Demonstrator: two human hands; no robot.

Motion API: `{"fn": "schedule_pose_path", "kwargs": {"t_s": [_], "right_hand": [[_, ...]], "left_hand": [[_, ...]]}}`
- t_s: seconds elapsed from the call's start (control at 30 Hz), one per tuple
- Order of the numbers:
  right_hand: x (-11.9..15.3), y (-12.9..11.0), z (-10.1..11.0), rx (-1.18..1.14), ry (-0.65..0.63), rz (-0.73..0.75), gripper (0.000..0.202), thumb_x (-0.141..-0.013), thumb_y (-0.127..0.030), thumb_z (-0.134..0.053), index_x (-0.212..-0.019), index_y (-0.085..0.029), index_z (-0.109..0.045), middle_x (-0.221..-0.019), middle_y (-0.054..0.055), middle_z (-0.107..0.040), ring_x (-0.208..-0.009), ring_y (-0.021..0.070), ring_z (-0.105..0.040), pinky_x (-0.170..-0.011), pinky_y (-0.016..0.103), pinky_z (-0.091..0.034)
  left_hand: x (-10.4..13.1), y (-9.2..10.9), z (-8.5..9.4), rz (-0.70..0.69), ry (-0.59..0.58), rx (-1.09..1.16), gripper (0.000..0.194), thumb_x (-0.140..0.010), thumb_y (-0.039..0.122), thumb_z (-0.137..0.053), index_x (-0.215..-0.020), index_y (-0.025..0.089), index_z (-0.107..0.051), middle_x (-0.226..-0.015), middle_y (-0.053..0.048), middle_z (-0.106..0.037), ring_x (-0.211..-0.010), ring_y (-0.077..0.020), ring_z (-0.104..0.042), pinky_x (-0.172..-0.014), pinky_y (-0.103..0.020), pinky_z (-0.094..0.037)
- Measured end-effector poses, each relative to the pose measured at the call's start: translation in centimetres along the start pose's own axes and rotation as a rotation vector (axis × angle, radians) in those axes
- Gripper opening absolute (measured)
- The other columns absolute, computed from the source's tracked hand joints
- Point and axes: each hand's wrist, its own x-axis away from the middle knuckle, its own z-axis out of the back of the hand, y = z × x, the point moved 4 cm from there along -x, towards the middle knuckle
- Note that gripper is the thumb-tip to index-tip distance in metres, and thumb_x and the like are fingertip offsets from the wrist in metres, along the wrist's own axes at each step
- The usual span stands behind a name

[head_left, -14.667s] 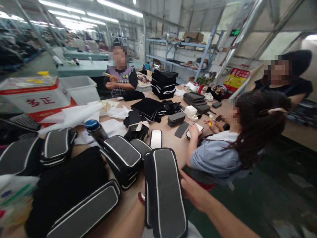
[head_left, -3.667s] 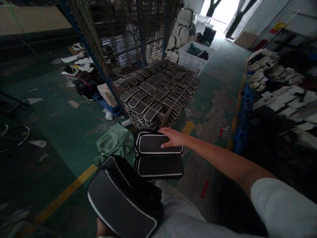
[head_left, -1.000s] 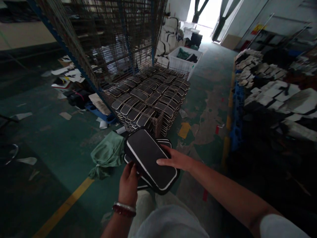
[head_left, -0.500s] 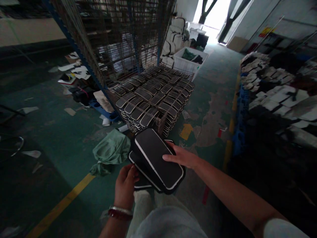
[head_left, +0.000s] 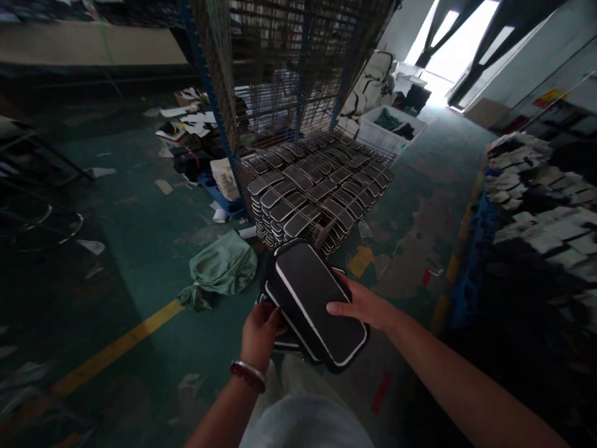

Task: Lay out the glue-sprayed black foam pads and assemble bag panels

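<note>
Several flat black panels with white edging [head_left: 321,302] lie fanned over one another in front of my body. My right hand [head_left: 361,305] grips their right side, its thumb on the top panel and its fingers underneath. At the lower left edge of the panels is my left hand [head_left: 263,326], fingers closed around the edge of a lower one. A bracelet circles my left wrist. Just beyond the panels, a wire rack [head_left: 321,229] bears stacked rows of similar dark panels [head_left: 303,221].
A green cloth bundle [head_left: 224,264] lies on the floor at left, near a yellow line [head_left: 121,342]. White bins [head_left: 394,134] stand behind the rack. Piled pale and dark pieces [head_left: 550,230] rest along blue pallets [head_left: 471,267] at right.
The view has turned left, so the rack and floor items appear farther right. Both hands still hold the panels, now slightly farther right in the picture.
</note>
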Motion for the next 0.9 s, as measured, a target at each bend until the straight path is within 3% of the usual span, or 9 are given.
{"fn": "schedule_pose_path", "kwargs": {"t_s": [0.2, 0.33, 0.53, 0.73, 0.9], "right_hand": [[-1.1, 1.2, -1.3, 0.114, -0.146, -0.122, 0.095, -0.07, -0.035, -0.074, -0.143, -0.029, -0.013, -0.134, 0.006, -0.047, -0.12, 0.0237, -0.047, -0.102, 0.043, -0.039], [-1.2, 0.4, -1.1, 0.15, -0.136, -0.037, 0.086, -0.074, -0.036, -0.071, -0.142, -0.028, -0.019, -0.136, 0.006, -0.046, -0.12, 0.0229, -0.047, -0.102, 0.042, -0.039], [-0.8, -0.2, -0.3, 0.236, -0.046, 0.105, 0.083, -0.076, -0.037, -0.069, -0.142, -0.026, -0.02, -0.149, 0.007, -0.025, -0.135, 0.0225, -0.024, -0.113, 0.043, -0.02], [-0.5, 0.8, 0.1, 0.296, 0.005, 0.1, 0.081, -0.075, -0.038, -0.069, -0.141, -0.024, -0.023, -0.146, 0.008, -0.032, -0.132, 0.0242, -0.031, -0.111, 0.046, -0.024], [-0.2, 1.4, -0.2, 0.232, -0.024, 0.036, 0.069, -0.082, -0.045, -0.059, -0.139, -0.021, -0.029, -0.144, 0.009, -0.035, -0.131, 0.0232, -0.034, -0.109, 0.043, -0.028]], "left_hand": [[-0.5, -1.4, 1.1, 0.016, -0.003, -0.012, 0.036, -0.064, 0.011, -0.062, -0.098, 0.019, -0.053, -0.089, -0.008, -0.067, -0.071, -0.0201, -0.066, -0.055, -0.03, -0.054], [-1.0, -1.4, 1.9, 0.02, -0.077, -0.067, 0.034, -0.067, 0.015, -0.063, -0.099, 0.02, -0.054, -0.083, -0.007, -0.068, -0.064, -0.0201, -0.066, -0.055, -0.031, -0.054], [-0.4, -0.5, 2.8, 0.025, -0.087, -0.04, 0.026, -0.066, 0.014, -0.062, -0.092, 0.018, -0.058, -0.09, -0.01, -0.07, -0.071, -0.022, -0.068, -0.062, -0.034, -0.055], [1.5, 1.4, 2.8, 0.027, -0.046, -0.046, 0.03, -0.061, 0.006, -0.061, -0.089, 0.016, -0.062, -0.085, -0.009, -0.071, -0.071, -0.0224, -0.067, -0.064, -0.034, -0.055], [2.3, 1.9, 2.1, 0.057, -0.046, 0.002, 0.033, -0.06, 0.006, -0.06, -0.092, 0.017, -0.061, -0.085, -0.008, -0.07, -0.07, -0.0225, -0.067, -0.062, -0.034, -0.055]]}}
